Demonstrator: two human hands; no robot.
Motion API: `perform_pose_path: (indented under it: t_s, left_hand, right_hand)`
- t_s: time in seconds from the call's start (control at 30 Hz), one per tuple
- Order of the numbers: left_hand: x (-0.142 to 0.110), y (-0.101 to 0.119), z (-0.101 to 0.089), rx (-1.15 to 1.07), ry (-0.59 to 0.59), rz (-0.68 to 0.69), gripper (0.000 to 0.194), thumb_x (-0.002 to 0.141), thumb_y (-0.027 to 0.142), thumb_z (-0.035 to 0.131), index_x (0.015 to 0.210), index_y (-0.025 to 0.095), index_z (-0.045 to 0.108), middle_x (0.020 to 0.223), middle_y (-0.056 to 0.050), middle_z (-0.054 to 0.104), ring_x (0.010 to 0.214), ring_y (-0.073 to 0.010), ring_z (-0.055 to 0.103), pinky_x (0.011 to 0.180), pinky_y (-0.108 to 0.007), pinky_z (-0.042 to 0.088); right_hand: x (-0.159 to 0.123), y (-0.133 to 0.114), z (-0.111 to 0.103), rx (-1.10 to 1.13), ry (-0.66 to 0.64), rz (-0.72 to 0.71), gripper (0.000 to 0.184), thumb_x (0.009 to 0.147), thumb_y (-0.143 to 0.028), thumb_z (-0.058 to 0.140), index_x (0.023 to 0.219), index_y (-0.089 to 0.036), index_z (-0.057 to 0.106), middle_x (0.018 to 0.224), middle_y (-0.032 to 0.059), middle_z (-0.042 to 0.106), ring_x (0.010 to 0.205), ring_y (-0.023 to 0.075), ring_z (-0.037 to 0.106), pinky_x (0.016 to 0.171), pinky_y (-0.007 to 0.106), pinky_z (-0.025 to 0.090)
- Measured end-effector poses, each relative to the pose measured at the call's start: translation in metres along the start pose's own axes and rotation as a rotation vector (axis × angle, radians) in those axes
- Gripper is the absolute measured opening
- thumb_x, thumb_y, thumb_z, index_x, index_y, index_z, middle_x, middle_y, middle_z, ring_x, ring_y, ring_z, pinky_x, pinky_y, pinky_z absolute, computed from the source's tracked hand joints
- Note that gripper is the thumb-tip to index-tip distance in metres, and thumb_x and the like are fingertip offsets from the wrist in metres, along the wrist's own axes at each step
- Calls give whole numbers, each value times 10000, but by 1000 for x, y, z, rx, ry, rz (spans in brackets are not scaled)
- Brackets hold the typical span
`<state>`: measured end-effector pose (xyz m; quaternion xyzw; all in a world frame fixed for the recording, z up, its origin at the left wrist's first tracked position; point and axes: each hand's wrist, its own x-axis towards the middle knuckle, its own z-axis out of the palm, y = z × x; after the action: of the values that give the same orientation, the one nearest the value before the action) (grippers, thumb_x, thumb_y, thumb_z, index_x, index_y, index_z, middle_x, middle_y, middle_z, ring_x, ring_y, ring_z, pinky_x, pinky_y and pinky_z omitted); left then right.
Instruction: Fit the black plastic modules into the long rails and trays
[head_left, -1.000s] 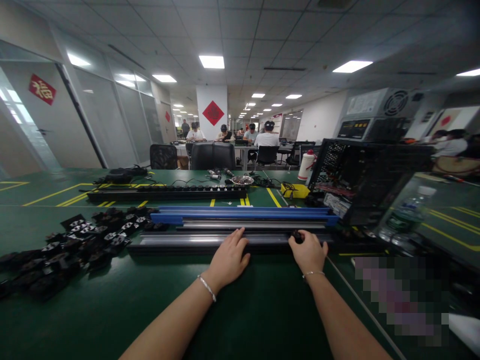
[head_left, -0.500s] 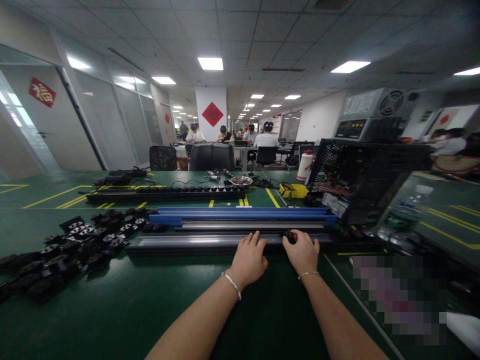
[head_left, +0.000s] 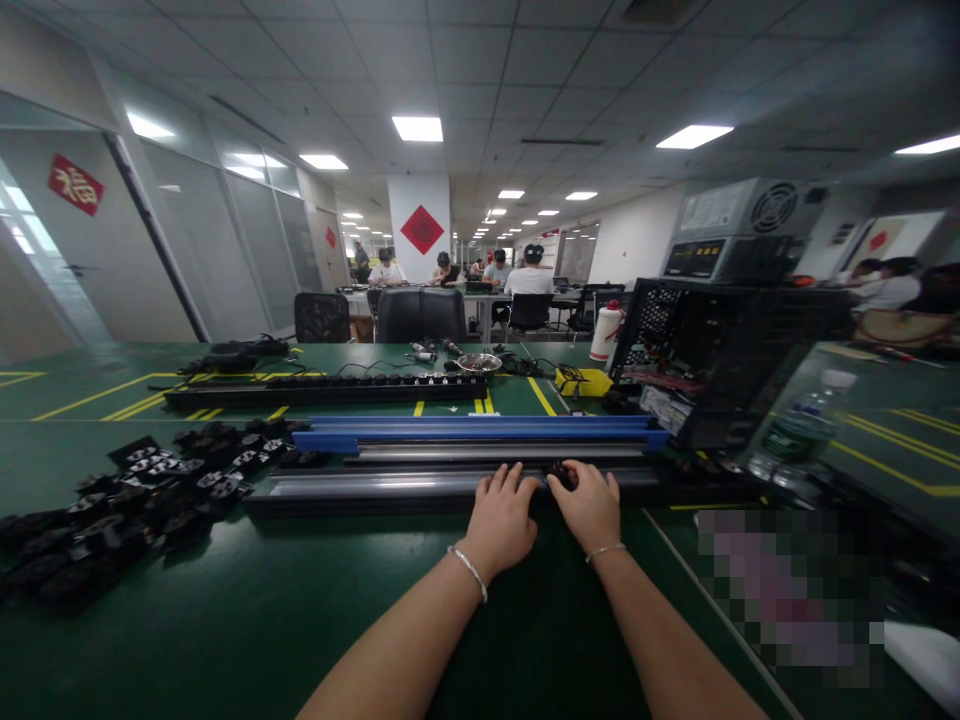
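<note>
A long black rail with a clear, shiny strip lies across the table in front of me. My left hand rests on it palm down, fingers spread over the strip. Just to the right, my right hand pinches a small black part between thumb and fingers at the rail. The fingers partly cover that part, so its exact shape is hidden. Behind the rail lie a second shiny strip and a long blue profile.
Left of the rail is a pile of black parts. Farther back lies another black rail lined with small parts. An open computer case, a water bottle, a yellow object and a metal dish also stand around.
My right hand has moved left along the rail with the black part, closer to my left hand. The left hand stays nearly in place; the whole view has shifted slightly.
</note>
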<state>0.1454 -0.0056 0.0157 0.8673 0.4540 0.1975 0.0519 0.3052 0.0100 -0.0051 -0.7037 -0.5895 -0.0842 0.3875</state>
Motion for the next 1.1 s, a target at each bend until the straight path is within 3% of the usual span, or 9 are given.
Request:
perform_pose_path:
  t_s: [0.3,0.53,0.77,1.1]
  left_hand:
    - [7,7,4,-12,-27,4,562,722,218,478,1275,265,392,1451,-86,308,1337,-308,217,1021,-548,237]
    - [11,14,8,-7,-16,8,557,734,244,482,1283,221,391,1446,-120,310,1339,-320,203,1027,-546,228]
    - [13,19,12,72,-32,-15,615,754,367,524,1334,384,322,1459,-69,285,1341,-343,184,1019,-589,186]
    - [22,28,22,104,63,-63,603,764,471,521,1334,363,357,1435,-103,337,1321,-391,217,1013,-639,124]
  right_hand:
    - [2,4,-2,51,-17,-60,327,796,-433,444,941,-186,602,850,61,642,831,202,559,947,427,287]
    - [3,6,-3,152,-55,-66,370,823,-460,414,942,-176,617,887,68,673,822,184,594,991,434,262]
    - [3,6,-1,216,-70,-78,427,883,-402,265,916,-193,636,980,73,681,925,177,598,1004,418,282]
    - [3,4,-4,197,-76,-72,406,880,-342,272,979,-182,632,1005,70,675,970,179,581,998,396,300]
